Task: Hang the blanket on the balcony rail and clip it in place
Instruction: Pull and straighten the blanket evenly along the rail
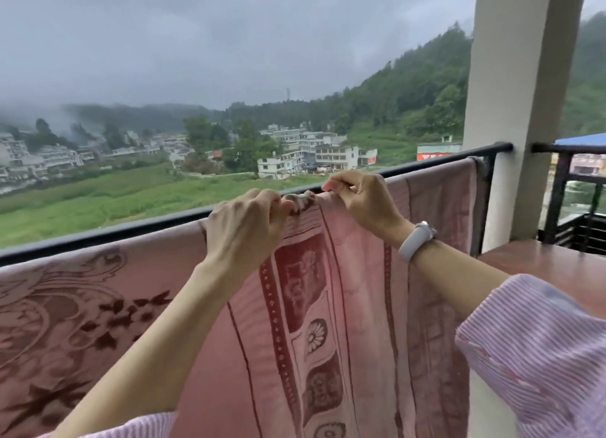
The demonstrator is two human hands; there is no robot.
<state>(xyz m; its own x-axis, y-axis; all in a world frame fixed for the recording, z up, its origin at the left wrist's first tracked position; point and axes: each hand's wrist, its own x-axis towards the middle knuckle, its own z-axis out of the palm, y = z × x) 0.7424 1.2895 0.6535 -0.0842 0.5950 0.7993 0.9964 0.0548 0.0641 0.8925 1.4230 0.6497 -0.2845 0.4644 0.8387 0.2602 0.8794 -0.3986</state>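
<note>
Hanging looks done: the pink patterned blanket [305, 306] already drapes over the black balcony rail [442, 157], covering it from the left edge of the frame to a point just short of the pale pillar [521, 103] at upper right, with its near side falling toward the bottom edge. What seems left is the clipping, since no clip can be made out anywhere along the rail. At the centre of the frame the cloth is gathered into a small bunched fold on top of the rail. The left hand [244, 231] is curled round that fold from the left; the right hand [359, 196], a pale watch [416, 240] on its wrist, pinches it from the right. Whether either hand hides a clip, I cannot tell. My guess: fastening is beginning here.
</note>
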